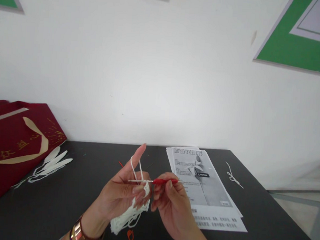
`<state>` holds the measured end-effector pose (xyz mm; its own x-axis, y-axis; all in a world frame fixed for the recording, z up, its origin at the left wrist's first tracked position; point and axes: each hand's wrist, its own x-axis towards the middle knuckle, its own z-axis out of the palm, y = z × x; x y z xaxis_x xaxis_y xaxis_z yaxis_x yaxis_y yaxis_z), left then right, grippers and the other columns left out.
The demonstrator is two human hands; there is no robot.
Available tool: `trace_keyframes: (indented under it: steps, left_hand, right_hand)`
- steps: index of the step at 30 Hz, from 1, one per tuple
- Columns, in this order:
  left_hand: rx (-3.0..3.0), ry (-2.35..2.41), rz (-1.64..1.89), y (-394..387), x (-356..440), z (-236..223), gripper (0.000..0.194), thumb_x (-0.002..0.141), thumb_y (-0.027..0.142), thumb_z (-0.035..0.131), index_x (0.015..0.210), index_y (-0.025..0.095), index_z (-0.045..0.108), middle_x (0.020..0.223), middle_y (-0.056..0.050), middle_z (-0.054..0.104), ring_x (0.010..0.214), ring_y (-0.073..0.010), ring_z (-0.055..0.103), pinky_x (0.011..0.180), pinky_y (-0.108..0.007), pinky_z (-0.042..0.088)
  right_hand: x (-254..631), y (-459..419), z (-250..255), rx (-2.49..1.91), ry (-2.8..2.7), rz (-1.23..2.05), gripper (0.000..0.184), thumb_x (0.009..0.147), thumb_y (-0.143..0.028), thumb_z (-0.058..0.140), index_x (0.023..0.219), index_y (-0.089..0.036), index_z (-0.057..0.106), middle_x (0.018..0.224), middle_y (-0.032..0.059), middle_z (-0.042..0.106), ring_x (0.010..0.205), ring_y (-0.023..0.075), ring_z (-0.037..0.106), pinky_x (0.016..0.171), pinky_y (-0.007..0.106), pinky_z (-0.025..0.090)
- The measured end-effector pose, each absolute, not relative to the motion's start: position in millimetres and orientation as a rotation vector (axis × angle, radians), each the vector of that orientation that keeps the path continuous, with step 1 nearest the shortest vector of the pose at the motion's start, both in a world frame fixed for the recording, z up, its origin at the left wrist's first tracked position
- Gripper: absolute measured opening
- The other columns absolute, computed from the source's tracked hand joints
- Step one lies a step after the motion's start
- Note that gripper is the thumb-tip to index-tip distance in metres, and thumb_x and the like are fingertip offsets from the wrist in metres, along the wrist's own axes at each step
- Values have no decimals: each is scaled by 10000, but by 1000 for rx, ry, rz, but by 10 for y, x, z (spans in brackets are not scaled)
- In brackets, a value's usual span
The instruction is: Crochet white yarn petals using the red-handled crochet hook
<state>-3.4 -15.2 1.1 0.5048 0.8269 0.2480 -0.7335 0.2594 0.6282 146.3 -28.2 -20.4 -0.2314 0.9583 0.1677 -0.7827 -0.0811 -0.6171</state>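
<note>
My right hand (172, 201) grips a crochet hook (164, 180) by its red handle, its thin metal shaft pointing left. In my left hand (119, 190), thumb and fingers pinch a small piece of white crochet work (147, 188) just under the shaft. White yarn loops over the raised index finger and runs down to the hook. Below the left hand hangs a loose bundle of white yarn (125, 220). An orange stitch marker (130, 235) lies on the table under the bundle.
Printed pattern sheets (215, 189) lie right of my hands on the black table (89, 188). Farther right is a loose piece of white yarn (234, 179). At left stand a dark red bag (13, 139) and several white crocheted petals (54, 162). A white wall (152, 79) rises behind.
</note>
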Motion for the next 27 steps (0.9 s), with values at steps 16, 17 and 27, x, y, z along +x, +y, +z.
trace_keyframes:
  steps: [16, 17, 27]
  left_hand:
    - [926, 8, 969, -167, -84, -22, 661, 826, 135, 617, 1414, 395, 462, 678, 22, 517, 530, -83, 443, 475, -166, 365]
    - [936, 3, 961, -170, -85, -26, 659, 830, 132, 613, 1412, 401, 462, 682, 23, 519, 521, -78, 441, 474, -166, 368]
    - [984, 21, 930, -172, -118, -15, 653, 833, 154, 627, 1397, 441, 466, 734, 27, 527, 503, -62, 425, 464, -159, 389]
  right_hand:
    - [1629, -289, 2, -280, -819, 1558, 180, 940, -316, 601, 848, -182, 677, 683, -30, 637, 502, 77, 629, 460, 199, 596]
    - [1630, -289, 4, -271, -817, 1570, 185, 945, -315, 592, 848, -180, 673, 688, -29, 638, 501, 73, 628, 462, 195, 595]
    - [1700, -283, 31, -282, -915, 1502, 180, 949, -334, 575, 860, -199, 654, 696, -36, 585, 528, 90, 591, 460, 226, 594]
